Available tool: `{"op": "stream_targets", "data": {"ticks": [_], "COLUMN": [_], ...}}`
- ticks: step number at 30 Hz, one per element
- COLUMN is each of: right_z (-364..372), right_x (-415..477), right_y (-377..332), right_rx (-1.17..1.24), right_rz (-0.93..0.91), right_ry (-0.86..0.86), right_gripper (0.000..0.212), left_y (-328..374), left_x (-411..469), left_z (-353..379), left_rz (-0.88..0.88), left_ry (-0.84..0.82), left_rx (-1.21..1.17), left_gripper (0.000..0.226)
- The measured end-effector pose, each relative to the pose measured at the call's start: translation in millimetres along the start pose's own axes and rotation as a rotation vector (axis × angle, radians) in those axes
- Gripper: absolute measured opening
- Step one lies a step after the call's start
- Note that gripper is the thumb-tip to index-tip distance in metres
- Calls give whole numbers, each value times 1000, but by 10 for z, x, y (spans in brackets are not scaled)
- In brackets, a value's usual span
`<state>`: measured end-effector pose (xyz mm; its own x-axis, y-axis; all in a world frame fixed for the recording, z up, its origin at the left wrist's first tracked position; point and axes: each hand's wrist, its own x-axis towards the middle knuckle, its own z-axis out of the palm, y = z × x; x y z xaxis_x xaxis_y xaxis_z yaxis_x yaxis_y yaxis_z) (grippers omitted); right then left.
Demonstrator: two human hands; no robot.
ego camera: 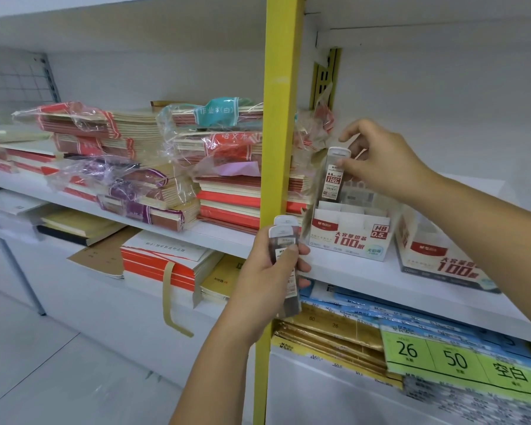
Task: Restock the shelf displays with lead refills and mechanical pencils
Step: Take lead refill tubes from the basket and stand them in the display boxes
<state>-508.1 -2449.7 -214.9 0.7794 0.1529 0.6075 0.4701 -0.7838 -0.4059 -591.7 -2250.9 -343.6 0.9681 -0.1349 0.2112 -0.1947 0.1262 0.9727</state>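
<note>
One white shelf (380, 271), running from 9 to 4 o'clock across the view. One yellow upright post (279, 148), 12 to 6 o'clock through the centre. Several wrapped exercise-book stacks (227, 185) on the shelf, at 9 o'clock of the post. One display box (350, 237), printed HB 0.5 and 100, on the shelf at 3 o'clock of the post; one second display box (436, 259) just beside it at 3 o'clock. One right hand (377, 161), fingers pinching the top of a lead refill case (334, 176), upright above the first box's rear compartments. One left hand (270, 271), at 8 o'clock of that box, curled round a bundle of refill cases (284, 250) in front of the post.
</note>
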Motion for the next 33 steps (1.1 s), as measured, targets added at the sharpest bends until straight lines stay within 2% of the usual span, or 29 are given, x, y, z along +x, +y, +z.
{"op": "stream_targets", "data": {"ticks": [4, 7, 11, 14, 17, 20, 23, 27, 33], "right_z": [42, 106, 62, -65, -130, -94, -117, -293, -335], "right_x": [-8, -32, -132, -426, -795, -994, -1034, -1009, -1013], "right_y": [83, 123, 26, -191, -435, -476, -439, -337, -287], "right_rx": [-9, -219, -386, -211, 118, 347, 422, 487, 555], "right_rz": [44, 9, -32, -78, 47, 148, 240, 311, 341], "right_ry": [-16, -34, -10, -1, -236, -258, -181, -62, -61], "right_gripper": [22, 18, 29, 18, 10, 13, 6, 7, 11], "left_y": [30, 48, 69, 103, 125, 154, 158, 124, 74], "left_x": [-16, -19, -20, -34, -61, -103, -137, -140, -103], "left_z": [13, 24, 40, 62, 113, 198, 249, 237, 269], "left_rz": [36, 53, 80, 114, 142, 162, 134, 62, 50], "left_ry": [-26, -32, -16, -26, -53, -102, -183, -274, -268], "left_rx": [-69, -96, -109, -116, -125, -131, -170, -252, -251], "left_gripper": [20, 20, 24, 33, 38, 34, 37, 37, 39]}}
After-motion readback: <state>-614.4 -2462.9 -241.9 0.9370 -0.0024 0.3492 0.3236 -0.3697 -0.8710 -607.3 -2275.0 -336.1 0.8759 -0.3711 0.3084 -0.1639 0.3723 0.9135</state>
